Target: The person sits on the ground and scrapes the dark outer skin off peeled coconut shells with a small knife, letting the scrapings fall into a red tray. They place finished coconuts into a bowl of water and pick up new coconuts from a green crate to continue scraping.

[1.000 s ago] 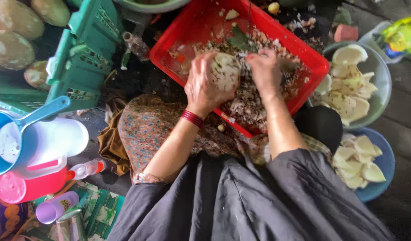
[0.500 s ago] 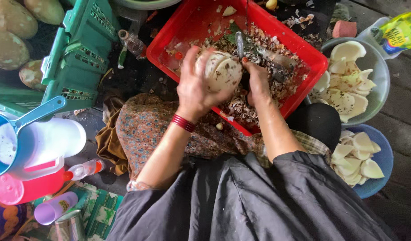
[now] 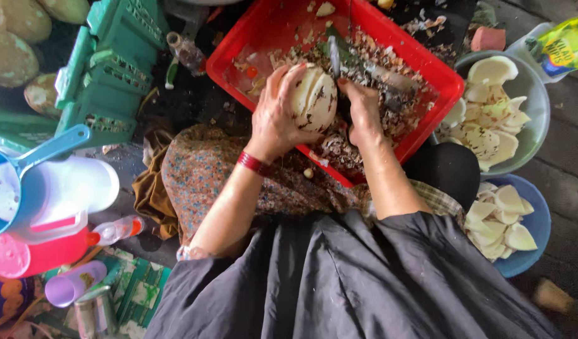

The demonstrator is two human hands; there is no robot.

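Dark plank flooring crowded with tubs and crates frames a seated person working over a red plastic tray (image 3: 427, 119) littered with brown husk shavings. Left hand (image 3: 276, 119) is clenched around a pale, half-peeled coconut kernel (image 3: 315, 97), which bulges out to the right of that grip, above the tray's near edge. Right hand (image 3: 363, 112) sits just beside the kernel's right flank, closed on what appears to be a knife (image 3: 334, 55), its blade running away from the body past the kernel's far side. Right of that grip, well apart, a grey bowl (image 3: 535, 94) and a blue bowl (image 3: 540, 220) hold white cut pieces. Far left of both hands stand a green crate (image 3: 107, 75) and a blue scoop (image 3: 44, 150).
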